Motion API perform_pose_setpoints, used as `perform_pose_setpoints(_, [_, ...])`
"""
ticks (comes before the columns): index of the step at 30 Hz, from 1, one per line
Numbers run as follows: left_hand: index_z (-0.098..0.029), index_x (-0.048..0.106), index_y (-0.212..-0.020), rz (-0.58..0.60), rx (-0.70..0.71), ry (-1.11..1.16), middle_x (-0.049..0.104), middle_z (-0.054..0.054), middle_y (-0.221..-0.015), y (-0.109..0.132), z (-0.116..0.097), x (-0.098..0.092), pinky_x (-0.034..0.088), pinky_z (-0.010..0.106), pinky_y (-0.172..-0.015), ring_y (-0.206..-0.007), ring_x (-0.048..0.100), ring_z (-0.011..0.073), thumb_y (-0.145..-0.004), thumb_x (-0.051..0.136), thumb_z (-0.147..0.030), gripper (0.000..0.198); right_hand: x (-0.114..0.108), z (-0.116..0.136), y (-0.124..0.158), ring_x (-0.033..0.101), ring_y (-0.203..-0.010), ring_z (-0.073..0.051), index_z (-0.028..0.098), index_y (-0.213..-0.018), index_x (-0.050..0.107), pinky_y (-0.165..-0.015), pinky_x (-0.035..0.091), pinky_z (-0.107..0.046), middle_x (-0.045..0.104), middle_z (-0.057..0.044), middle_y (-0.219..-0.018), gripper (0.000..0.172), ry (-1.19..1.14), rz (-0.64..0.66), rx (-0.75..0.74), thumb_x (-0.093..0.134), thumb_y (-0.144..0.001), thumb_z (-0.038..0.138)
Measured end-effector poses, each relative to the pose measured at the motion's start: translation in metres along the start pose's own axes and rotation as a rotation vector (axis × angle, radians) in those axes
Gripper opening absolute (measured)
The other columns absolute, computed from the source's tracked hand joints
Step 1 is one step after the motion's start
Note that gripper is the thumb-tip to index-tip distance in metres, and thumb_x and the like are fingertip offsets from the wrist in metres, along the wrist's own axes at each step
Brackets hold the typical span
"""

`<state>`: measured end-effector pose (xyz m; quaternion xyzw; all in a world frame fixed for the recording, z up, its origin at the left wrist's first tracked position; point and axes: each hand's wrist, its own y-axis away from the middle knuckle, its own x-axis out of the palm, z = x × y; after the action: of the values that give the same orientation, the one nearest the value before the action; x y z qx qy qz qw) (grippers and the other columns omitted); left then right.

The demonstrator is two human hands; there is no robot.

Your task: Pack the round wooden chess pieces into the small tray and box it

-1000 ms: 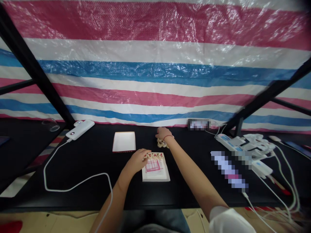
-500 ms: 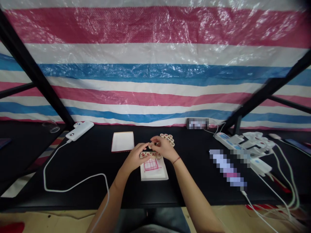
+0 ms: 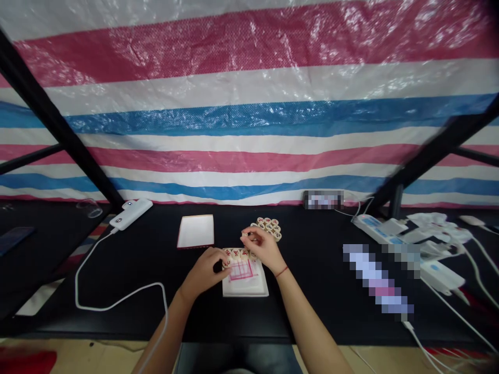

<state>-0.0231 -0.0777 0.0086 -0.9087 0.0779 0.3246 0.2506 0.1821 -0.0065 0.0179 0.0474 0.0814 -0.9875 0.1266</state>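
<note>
My left hand (image 3: 205,272) is at the left edge of a shallow white box (image 3: 247,290), its thumb and fingers closed around a round Chinese chess piece (image 3: 226,264) with red writing. Along the far side of that box runs a row of chess pieces (image 3: 236,253); pink lines mark the box's inside. Just beyond the row, my right hand (image 3: 263,246) pinches another small pale chess piece (image 3: 244,235), mostly covered by the fingertips. Several chess pieces (image 3: 268,224) lie grouped on the black table behind my right hand.
A white box lid with red edges (image 3: 196,231) lies left of the pieces. A white power bank (image 3: 134,213) trails a cable (image 3: 117,307) across the left. On the right are a power strip (image 3: 380,228) with plugs and a blurred-out device (image 3: 376,278). Striped sheeting hangs behind.
My hands have moved apart: the left went down and left to the box's edge, and the right lifted slightly with its piece. The camera view has shifted a little.
</note>
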Motion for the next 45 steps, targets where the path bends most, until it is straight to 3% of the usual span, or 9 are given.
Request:
perform_pose_setpoints(3, [-0.021, 0.058, -0.079, 0.051, 0.035, -0.066, 0.063, 0.002, -0.089, -0.003, -0.002, 0.001, 0.048, 0.031, -0.085, -0.091, 0.059, 0.0167, -0.079, 0.066, -0.018, 0.008, -0.004, -0.001, 0.003, 0.058, -0.053, -0.011, 0.018, -0.094, 0.061, -0.046, 0.045, -0.021, 0.063, -0.001, -0.068, 0.032, -0.002, 0.013, -0.023, 0.069, -0.077, 0.044])
perform_pose_setpoints(8, [-0.02, 0.06, -0.084, 0.033, 0.055, -0.094, 0.06, 0.004, -0.098, -0.005, -0.005, 0.001, 0.048, 0.033, -0.089, -0.097, 0.058, 0.0178, -0.079, 0.063, -0.018, 0.006, -0.005, 0.01, 0.021, 0.063, -0.077, -0.012, 0.019, -0.092, 0.066, -0.064, 0.054, -0.023, 0.06, -0.008, -0.105, 0.016, 0.173, 0.102, -0.234, 0.065, -0.081, 0.031])
perform_pose_setpoints(14, [-0.021, 0.059, -0.101, -0.088, 0.0, -0.108, 0.06, 0.008, -0.108, -0.004, 0.003, 0.003, 0.047, 0.038, -0.096, -0.107, 0.057, 0.0192, -0.09, 0.047, -0.018, 0.016, 0.012, 0.023, 0.049, 0.063, -0.098, -0.016, 0.023, -0.102, 0.067, -0.091, 0.05, -0.031, 0.063, -0.006, -0.108, 0.028, 0.547, 0.25, -0.341, 0.054, -0.083, 0.007])
perform_pose_setpoints(19, [-0.02, 0.06, -0.103, -0.126, -0.029, -0.078, 0.064, 0.008, -0.111, -0.005, 0.011, 0.013, 0.05, 0.038, -0.097, -0.107, 0.061, 0.0184, -0.094, 0.041, -0.018, 0.022, 0.03, 0.019, 0.049, 0.063, -0.101, -0.018, 0.019, -0.099, 0.066, -0.093, 0.05, -0.033, 0.066, -0.006, -0.105, 0.027, 0.71, 0.328, -0.386, 0.05, -0.084, 0.003])
perform_pose_setpoints(26, [-0.02, 0.06, -0.111, -0.093, -0.04, -0.052, 0.065, 0.008, -0.115, 0.0, 0.016, 0.016, 0.051, 0.038, -0.099, -0.11, 0.061, 0.0184, -0.092, 0.04, -0.016, 0.028, 0.035, 0.02, 0.049, 0.061, -0.094, -0.019, 0.017, -0.089, 0.065, -0.087, 0.05, -0.032, 0.063, -0.008, -0.096, 0.017, 0.861, 0.337, -0.317, 0.052, -0.086, 0.007])
perform_pose_setpoints(32, [-0.02, 0.06, -0.112, -0.092, -0.066, -0.036, 0.065, 0.009, -0.115, 0.0, 0.017, 0.018, 0.05, 0.037, -0.099, -0.109, 0.061, 0.0182, -0.093, 0.04, -0.018, 0.027, 0.036, 0.028, 0.048, 0.064, -0.092, -0.019, 0.018, -0.105, 0.061, -0.08, 0.049, -0.03, 0.064, -0.009, -0.106, 0.021, 1.009, 0.403, -0.123, 0.05, -0.088, 0.011])
perform_pose_setpoints(37, [-0.019, 0.061, -0.109, -0.096, -0.071, -0.018, 0.064, 0.009, -0.114, 0.0, 0.016, 0.02, 0.049, 0.038, -0.099, -0.11, 0.061, 0.0182, -0.095, 0.038, -0.02, 0.027, 0.04, 0.026, 0.049, 0.065, -0.088, -0.019, 0.019, -0.106, 0.06, -0.075, 0.047, -0.027, 0.067, -0.01, -0.102, 0.022, 1.009, 0.386, -0.095, 0.051, -0.088, 0.013])
perform_pose_setpoints(41, [-0.02, 0.061, -0.107, -0.094, -0.092, -0.017, 0.063, 0.008, -0.115, 0.0, 0.012, 0.019, 0.049, 0.037, -0.099, -0.11, 0.06, 0.0178, -0.096, 0.037, -0.021, 0.027, 0.015, 0.034, 0.037, 0.063, -0.074, -0.014, 0.021, -0.099, 0.061, -0.069, 0.046, -0.023, 0.068, -0.001, -0.093, 0.022, 0.692, 0.369, -0.17, 0.058, -0.079, 0.013])
perform_pose_setpoints(45, [-0.02, 0.061, -0.105, -0.123, -0.104, -0.006, 0.064, 0.007, -0.109, -0.003, 0.007, 0.019, 0.049, 0.036, -0.097, -0.105, 0.061, 0.018, -0.096, 0.039, -0.022, 0.025, -0.026, 0.042, -0.008, 0.063, -0.078, -0.014, 0.021, -0.097, 0.064, -0.076, 0.045, -0.024, 0.069, -0.003, -0.093, 0.017, 0.813, 0.026, -0.094, 0.051, -0.086, 0.023])
